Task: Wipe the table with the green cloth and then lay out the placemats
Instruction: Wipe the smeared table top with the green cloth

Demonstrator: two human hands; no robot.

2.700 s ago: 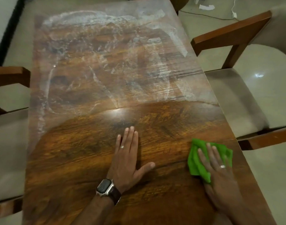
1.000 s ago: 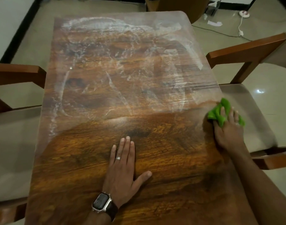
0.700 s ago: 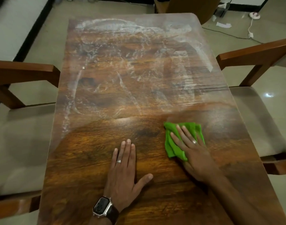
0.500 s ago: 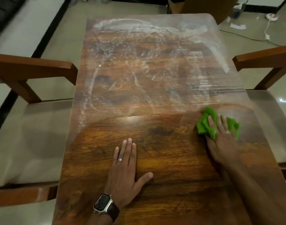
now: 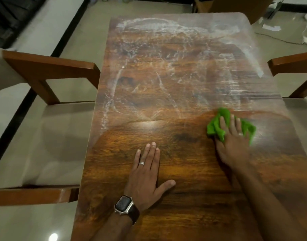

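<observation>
The wooden table (image 5: 175, 70) runs away from me, its far half covered with whitish smears and its near half dark and glossy. A crumpled green cloth (image 5: 217, 126) lies near the right edge, at the border between smeared and glossy wood. My right hand (image 5: 233, 141) presses on the cloth with straight fingers spread over it. My left hand (image 5: 147, 174) lies flat on the near middle of the table, fingers straight, a watch on its wrist. No placemats are in view.
A wooden chair with a pale cushion (image 5: 44, 129) stands at the table's left side. Another chair (image 5: 295, 66) stands at the right. A third chair back (image 5: 236, 4) shows beyond the far end. Cables and paper scraps (image 5: 271, 27) lie on the floor at far right.
My right hand swept the cloth to the right edge, back to the middle, then right again, and now sits slightly farther up the table. The left hand stayed put. The view shifted left.
</observation>
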